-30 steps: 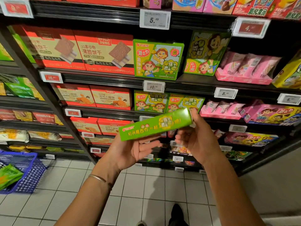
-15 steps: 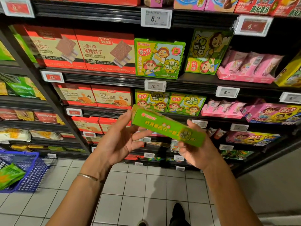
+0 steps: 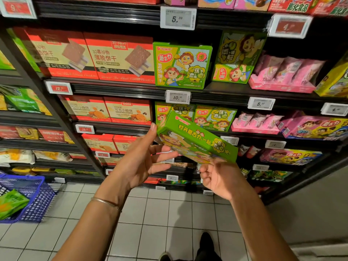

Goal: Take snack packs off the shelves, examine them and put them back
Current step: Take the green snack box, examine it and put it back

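Green snack box [image 3: 195,140], tilted: left hand [image 3: 139,162] straight-fingered against its end, right hand [image 3: 220,178] curled underneath.

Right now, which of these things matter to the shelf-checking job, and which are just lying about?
In the job: green snack box, held between left hand and right hand; matching green boxes behind it.
Just lying about: blue basket, red cracker boxes, pink packs, price tag.

We see a bright green snack box [image 3: 197,142] with cartoon figures mid-frame, red cracker boxes [image 3: 120,57] upper left, and a blue basket [image 3: 37,200] lower left.
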